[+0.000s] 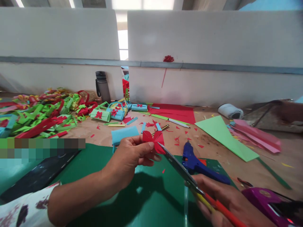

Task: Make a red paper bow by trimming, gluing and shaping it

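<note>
Pinched between the fingers of my left hand [134, 153] is a small red paper piece [159, 138] with notches cut in its top edge. My right hand [227, 198] grips scissors [178, 167] with red and yellow handles. The scissor tips touch the lower part of the red paper, and the blades look nearly closed. Both hands are above a dark green mat [99, 157]. A tiny red scrap [163, 171] appears below the paper. Behind my left hand lies a light blue paper piece [124, 134].
A blue glue gun [201, 165] lies right of the scissors. Several small paper bags [115, 113] stand behind, beside a dark bottle [103, 88]. Paper strips [42, 113] pile up at the left. Green paper [224, 137] and a purple device [265, 201] are at the right.
</note>
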Demonstrator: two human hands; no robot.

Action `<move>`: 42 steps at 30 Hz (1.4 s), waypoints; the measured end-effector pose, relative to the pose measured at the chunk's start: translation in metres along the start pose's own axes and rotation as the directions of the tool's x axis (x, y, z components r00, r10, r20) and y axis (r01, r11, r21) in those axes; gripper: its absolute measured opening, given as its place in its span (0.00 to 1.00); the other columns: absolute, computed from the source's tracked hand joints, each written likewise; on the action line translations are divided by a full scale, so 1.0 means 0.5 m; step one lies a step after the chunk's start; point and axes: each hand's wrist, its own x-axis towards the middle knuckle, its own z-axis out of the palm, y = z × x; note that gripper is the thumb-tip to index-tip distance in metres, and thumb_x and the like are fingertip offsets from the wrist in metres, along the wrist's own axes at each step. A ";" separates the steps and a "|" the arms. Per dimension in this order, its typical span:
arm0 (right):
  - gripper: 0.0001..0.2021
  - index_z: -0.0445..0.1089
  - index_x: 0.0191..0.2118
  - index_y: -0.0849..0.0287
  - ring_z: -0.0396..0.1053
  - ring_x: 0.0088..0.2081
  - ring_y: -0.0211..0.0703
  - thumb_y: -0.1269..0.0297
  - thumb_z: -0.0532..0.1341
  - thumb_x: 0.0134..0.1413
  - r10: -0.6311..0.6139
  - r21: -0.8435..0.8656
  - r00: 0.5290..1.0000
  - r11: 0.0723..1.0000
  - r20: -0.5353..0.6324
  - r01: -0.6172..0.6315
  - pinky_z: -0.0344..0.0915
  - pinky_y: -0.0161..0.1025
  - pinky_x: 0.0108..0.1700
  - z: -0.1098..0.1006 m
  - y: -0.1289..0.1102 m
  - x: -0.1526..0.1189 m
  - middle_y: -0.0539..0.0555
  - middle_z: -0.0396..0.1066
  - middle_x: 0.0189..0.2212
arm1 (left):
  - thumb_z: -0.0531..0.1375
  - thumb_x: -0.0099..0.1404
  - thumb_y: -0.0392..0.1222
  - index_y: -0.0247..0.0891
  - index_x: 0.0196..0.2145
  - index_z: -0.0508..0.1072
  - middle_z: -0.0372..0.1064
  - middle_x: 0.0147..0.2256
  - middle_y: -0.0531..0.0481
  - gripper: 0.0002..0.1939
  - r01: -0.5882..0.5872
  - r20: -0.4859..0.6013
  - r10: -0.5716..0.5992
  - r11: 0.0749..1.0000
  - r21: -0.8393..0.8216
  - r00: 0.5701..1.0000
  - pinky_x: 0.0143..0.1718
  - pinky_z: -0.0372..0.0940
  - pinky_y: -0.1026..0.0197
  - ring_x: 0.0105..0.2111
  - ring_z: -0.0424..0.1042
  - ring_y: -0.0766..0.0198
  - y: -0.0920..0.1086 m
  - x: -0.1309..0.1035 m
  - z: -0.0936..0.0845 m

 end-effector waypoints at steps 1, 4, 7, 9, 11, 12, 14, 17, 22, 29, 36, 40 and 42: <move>0.15 0.70 0.37 0.53 0.62 0.24 0.39 0.49 0.58 0.49 0.005 -0.004 1.000 1.000 0.001 -0.005 0.63 0.34 0.28 -0.001 0.005 0.000 0.48 0.58 0.21 | 0.64 0.54 0.41 0.33 0.29 0.72 0.73 0.26 0.48 0.08 0.002 -0.001 -0.002 1.000 0.002 1.000 0.28 0.64 0.65 0.26 0.72 0.65 0.000 0.000 0.000; 0.15 0.70 0.40 0.53 0.61 0.24 0.37 0.50 0.57 0.51 0.037 -0.017 0.999 0.999 0.008 -0.037 0.63 0.33 0.28 -0.006 0.019 0.000 0.48 0.58 0.21 | 0.64 0.54 0.42 0.33 0.29 0.72 0.73 0.26 0.48 0.09 0.002 -0.004 -0.002 1.000 0.007 1.000 0.28 0.64 0.65 0.26 0.72 0.65 0.000 0.001 0.002; 0.16 0.69 0.42 0.53 0.61 0.24 0.37 0.50 0.57 0.51 0.043 -0.032 0.999 0.999 0.033 -0.042 0.63 0.33 0.29 -0.007 0.022 0.000 0.48 0.58 0.22 | 0.63 0.55 0.42 0.32 0.28 0.72 0.73 0.26 0.47 0.09 -0.005 -0.005 0.005 1.000 0.004 1.000 0.28 0.64 0.64 0.27 0.72 0.64 -0.001 0.002 0.003; 0.17 0.69 0.42 0.54 0.61 0.25 0.38 0.49 0.57 0.51 0.025 -0.045 0.999 0.999 0.039 -0.023 0.63 0.33 0.30 -0.007 0.018 0.000 0.48 0.59 0.22 | 0.63 0.55 0.42 0.32 0.28 0.72 0.72 0.26 0.47 0.09 -0.008 -0.003 0.008 1.000 -0.001 1.000 0.28 0.64 0.64 0.27 0.72 0.64 -0.002 0.001 0.003; 0.18 0.70 0.42 0.54 0.61 0.26 0.38 0.49 0.57 0.50 0.009 -0.064 0.999 0.998 0.043 -0.006 0.63 0.33 0.30 -0.006 0.014 -0.001 0.49 0.60 0.23 | 0.63 0.55 0.42 0.32 0.28 0.72 0.72 0.26 0.47 0.09 -0.013 -0.002 0.013 1.000 -0.001 1.000 0.28 0.64 0.64 0.27 0.72 0.64 -0.002 0.000 0.003; 0.18 0.70 0.42 0.54 0.61 0.26 0.38 0.49 0.57 0.50 0.003 -0.074 0.999 0.997 0.045 0.000 0.63 0.33 0.30 -0.005 0.013 -0.002 0.49 0.61 0.24 | 0.63 0.55 0.42 0.32 0.28 0.72 0.72 0.26 0.47 0.09 -0.016 -0.001 0.016 1.000 0.000 1.000 0.27 0.64 0.65 0.27 0.72 0.64 -0.001 0.000 0.003; 0.19 0.69 0.43 0.54 0.61 0.26 0.38 0.49 0.58 0.49 -0.013 -0.094 0.999 0.995 0.050 0.017 0.63 0.32 0.29 -0.006 0.012 -0.003 0.49 0.60 0.24 | 0.63 0.55 0.42 0.32 0.28 0.72 0.72 0.26 0.47 0.09 -0.019 -0.005 0.019 1.000 0.001 1.000 0.27 0.63 0.65 0.27 0.72 0.64 -0.001 -0.001 0.003; 0.20 0.68 0.44 0.54 0.59 0.24 0.36 0.48 0.59 0.47 -0.054 -0.146 0.996 0.987 0.064 0.063 0.61 0.31 0.26 -0.007 0.011 -0.004 0.48 0.58 0.24 | 0.63 0.55 0.41 0.32 0.28 0.72 0.72 0.26 0.47 0.08 -0.020 -0.015 0.020 1.000 0.001 1.000 0.26 0.63 0.66 0.26 0.72 0.65 0.000 -0.001 0.003; 0.21 0.65 0.46 0.53 0.56 0.22 0.34 0.50 0.60 0.46 -0.007 -0.118 0.994 0.993 0.106 0.019 0.56 0.29 0.22 -0.007 0.018 -0.007 0.46 0.55 0.23 | 0.62 0.56 0.41 0.32 0.27 0.71 0.72 0.25 0.48 0.08 -0.027 -0.014 0.027 1.000 0.000 1.000 0.26 0.64 0.66 0.26 0.72 0.64 0.001 -0.002 0.005; 0.13 0.69 0.38 0.53 0.51 0.20 0.32 0.54 0.60 0.46 0.125 0.072 0.992 0.990 0.004 -0.125 0.53 0.28 0.20 0.004 0.009 0.001 0.45 0.52 0.21 | 0.63 0.56 0.41 0.33 0.28 0.71 0.73 0.25 0.48 0.08 -0.027 -0.016 0.027 1.000 0.005 1.000 0.25 0.63 0.67 0.25 0.72 0.65 0.003 -0.003 0.006; 0.17 0.68 0.44 0.51 0.52 0.21 0.32 0.55 0.63 0.46 0.072 0.012 0.992 0.997 0.105 -0.073 0.53 0.27 0.22 -0.004 -0.004 -0.001 0.44 0.53 0.22 | 0.63 0.56 0.41 0.32 0.28 0.72 0.73 0.25 0.48 0.08 -0.020 -0.015 0.020 1.000 -0.005 1.000 0.25 0.64 0.67 0.26 0.72 0.65 0.000 -0.003 0.007; 0.19 0.66 0.46 0.51 0.52 0.22 0.33 0.51 0.61 0.48 0.011 -0.060 0.996 0.998 0.089 -0.006 0.54 0.28 0.21 -0.007 0.019 -0.004 0.46 0.53 0.23 | 0.63 0.56 0.41 0.33 0.28 0.72 0.73 0.25 0.48 0.08 -0.023 -0.008 0.023 1.000 -0.007 1.000 0.26 0.64 0.67 0.26 0.72 0.65 0.000 -0.002 0.006; 0.21 0.66 0.47 0.51 0.53 0.22 0.33 0.48 0.59 0.48 -0.009 -0.065 0.997 0.998 0.077 0.014 0.55 0.28 0.21 -0.007 0.029 -0.005 0.46 0.54 0.23 | 0.63 0.55 0.41 0.33 0.28 0.72 0.73 0.25 0.48 0.08 -0.018 -0.012 0.018 1.000 -0.007 1.000 0.25 0.64 0.67 0.25 0.72 0.65 0.001 -0.002 0.005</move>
